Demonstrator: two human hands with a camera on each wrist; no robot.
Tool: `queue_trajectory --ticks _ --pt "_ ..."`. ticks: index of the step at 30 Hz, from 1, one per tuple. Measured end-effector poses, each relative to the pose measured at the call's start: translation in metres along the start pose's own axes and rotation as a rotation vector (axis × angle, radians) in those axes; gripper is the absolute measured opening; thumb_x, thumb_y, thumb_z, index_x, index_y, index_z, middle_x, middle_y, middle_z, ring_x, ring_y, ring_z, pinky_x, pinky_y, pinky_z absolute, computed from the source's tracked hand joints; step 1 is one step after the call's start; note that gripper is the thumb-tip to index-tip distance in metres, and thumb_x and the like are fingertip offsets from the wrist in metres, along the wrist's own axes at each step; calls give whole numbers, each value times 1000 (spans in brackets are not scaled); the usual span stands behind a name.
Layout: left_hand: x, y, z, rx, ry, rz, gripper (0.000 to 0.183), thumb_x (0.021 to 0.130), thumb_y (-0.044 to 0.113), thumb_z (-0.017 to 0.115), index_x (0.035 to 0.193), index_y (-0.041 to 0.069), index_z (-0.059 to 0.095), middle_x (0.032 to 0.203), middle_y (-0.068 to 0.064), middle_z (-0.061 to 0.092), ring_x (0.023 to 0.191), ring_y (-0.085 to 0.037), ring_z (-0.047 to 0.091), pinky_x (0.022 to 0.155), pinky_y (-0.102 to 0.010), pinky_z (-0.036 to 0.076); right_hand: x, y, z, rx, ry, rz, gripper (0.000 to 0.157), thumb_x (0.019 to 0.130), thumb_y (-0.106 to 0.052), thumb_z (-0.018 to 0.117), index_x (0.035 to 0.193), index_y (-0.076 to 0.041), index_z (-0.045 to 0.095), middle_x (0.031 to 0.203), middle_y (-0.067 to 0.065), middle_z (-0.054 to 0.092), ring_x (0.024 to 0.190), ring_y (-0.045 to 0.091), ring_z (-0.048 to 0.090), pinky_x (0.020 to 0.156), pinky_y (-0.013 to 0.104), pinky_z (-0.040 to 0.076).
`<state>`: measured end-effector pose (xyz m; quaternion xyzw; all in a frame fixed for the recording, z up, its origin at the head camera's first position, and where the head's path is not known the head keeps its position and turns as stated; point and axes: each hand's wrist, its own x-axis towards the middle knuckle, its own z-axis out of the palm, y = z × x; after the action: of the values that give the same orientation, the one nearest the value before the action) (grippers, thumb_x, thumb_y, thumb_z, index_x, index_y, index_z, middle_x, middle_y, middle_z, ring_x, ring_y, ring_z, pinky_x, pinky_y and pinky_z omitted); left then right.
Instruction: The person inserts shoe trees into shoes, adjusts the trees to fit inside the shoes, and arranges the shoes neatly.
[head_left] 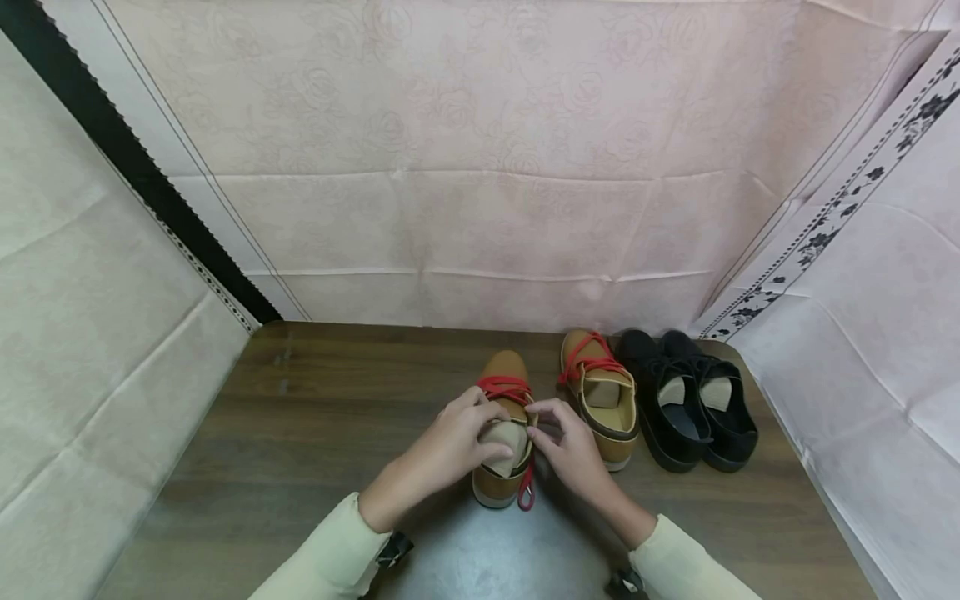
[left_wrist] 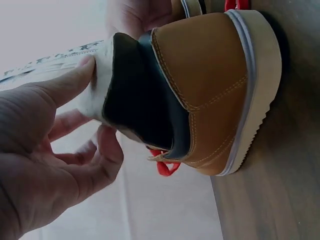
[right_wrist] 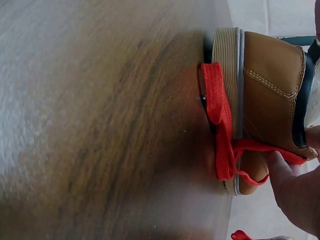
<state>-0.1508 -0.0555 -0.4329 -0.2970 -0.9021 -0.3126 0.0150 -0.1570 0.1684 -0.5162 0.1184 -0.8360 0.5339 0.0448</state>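
A brown shoe (head_left: 501, 487) with red laces stands on the wooden tabletop, toe pointing away. My left hand (head_left: 467, 432) is at its opening and pinches the beige tongue (left_wrist: 102, 85), thumb on one face and fingertips at the lower edge. From the other side my right hand (head_left: 567, 442) pinches the eyelet flap by the collar, its thumb (right_wrist: 280, 167) against the red lace (right_wrist: 257, 145). A loop of that lace hangs down the shoe's right side onto the table. Both hands partly cover the collar in the head view.
Right of this shoe stands its brown mate (head_left: 618, 446), also red-laced. A pair of black shoes (head_left: 678, 454) is beside that, near the table's right edge. Patterned pale cloth (head_left: 465, 225) rises behind the wooden table (head_left: 315, 433) and along both sides.
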Motion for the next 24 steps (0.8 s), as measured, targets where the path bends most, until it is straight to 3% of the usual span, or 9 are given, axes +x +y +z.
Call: queue_trajectory --ticks 7,15,24 --pt "7 -2 4 -22 -14 -43 30 87 27 83 111 10 75 95 0 61 78 -11 54 67 -24 47 0 0 -1 -1 4 14 28 96 -5 73 118 -21 67 123 2 64 118 26 67 91 31 59" --pt "14 -4 15 19 54 -69 32 86 29 84 108 9 74 101 -5 65 86 -17 63 72 -31 54 0 0 0 16 13 3 30 94 -3 74 119 -17 67 123 5 66 116 30 68 89 33 60" --pt "17 -6 24 31 48 -131 34 85 30 85 106 11 67 96 -4 60 80 -16 59 66 -28 52 0 0 0 23 14 23 29 94 -4 74 119 -17 66 124 4 66 117 27 68 90 33 60"
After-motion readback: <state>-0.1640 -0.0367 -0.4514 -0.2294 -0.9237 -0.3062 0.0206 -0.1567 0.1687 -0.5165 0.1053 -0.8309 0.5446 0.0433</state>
